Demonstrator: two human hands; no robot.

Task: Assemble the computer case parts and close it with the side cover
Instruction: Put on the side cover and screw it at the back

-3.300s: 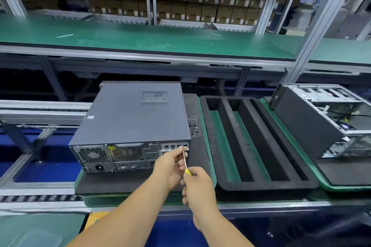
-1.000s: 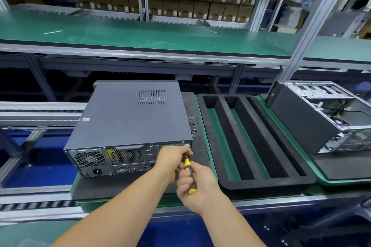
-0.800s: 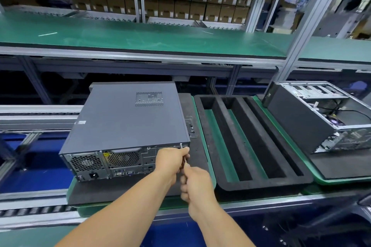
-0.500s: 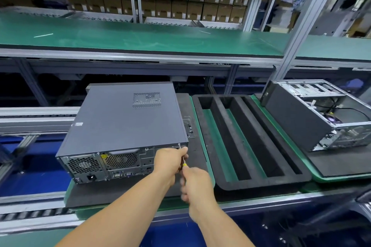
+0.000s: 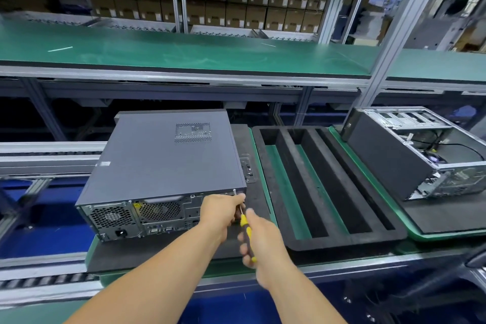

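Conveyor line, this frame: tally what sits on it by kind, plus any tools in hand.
Closed computer cases: 1, the grey case
Open computer cases: 1, the uncovered chassis
Black foam trays: 1, the slotted tray
Screwdrivers: 1, the yellow-and-black screwdriver, gripped by the right hand, its shaft steadied by the left hand
Total: 4

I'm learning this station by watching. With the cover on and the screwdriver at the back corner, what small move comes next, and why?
Probably keep turning the screwdriver. The right hand grips its handle, the left hand steadies the shaft, and the tip meets the computer case at its top rear corner, where the side cover already sits closed.
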